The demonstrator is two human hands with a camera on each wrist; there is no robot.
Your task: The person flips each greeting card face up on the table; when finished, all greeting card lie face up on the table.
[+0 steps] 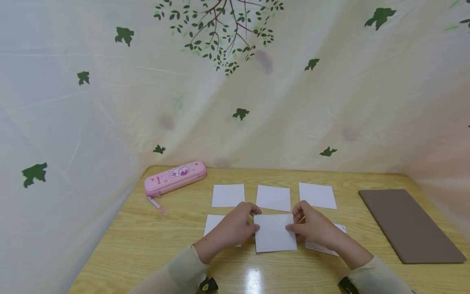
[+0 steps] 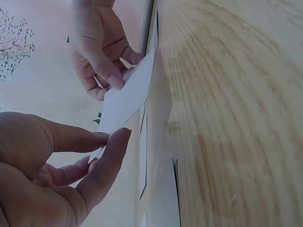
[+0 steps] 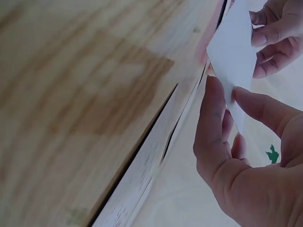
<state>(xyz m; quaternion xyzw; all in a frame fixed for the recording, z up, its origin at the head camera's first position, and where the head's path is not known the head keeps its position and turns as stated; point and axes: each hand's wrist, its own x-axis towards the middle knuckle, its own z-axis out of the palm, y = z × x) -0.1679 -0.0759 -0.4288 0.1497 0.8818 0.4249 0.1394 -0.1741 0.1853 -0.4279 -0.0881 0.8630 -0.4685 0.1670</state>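
Note:
A square white card (image 1: 275, 233) is held up at a slant above the table by both hands. My left hand (image 1: 238, 223) pinches its left edge between thumb and fingers. Its right edge is gripped the same way by my right hand (image 1: 312, 225). The blank side of the card (image 2: 132, 97) faces up, clear of the tabletop in the left wrist view. Under the right forearm lies a card with printed lines (image 1: 321, 247), partly covered; its text also shows in the right wrist view (image 3: 135, 182). Another white card (image 1: 213, 223) lies partly hidden behind my left hand.
Three blank white cards (image 1: 228, 196), (image 1: 273, 198), (image 1: 317, 195) lie in a row farther back on the wooden table (image 1: 147, 253). A pink pencil case (image 1: 175, 178) and a small pink-and-white pen (image 1: 157, 205) are at the back left. At the right lies a brown flat board (image 1: 409, 226).

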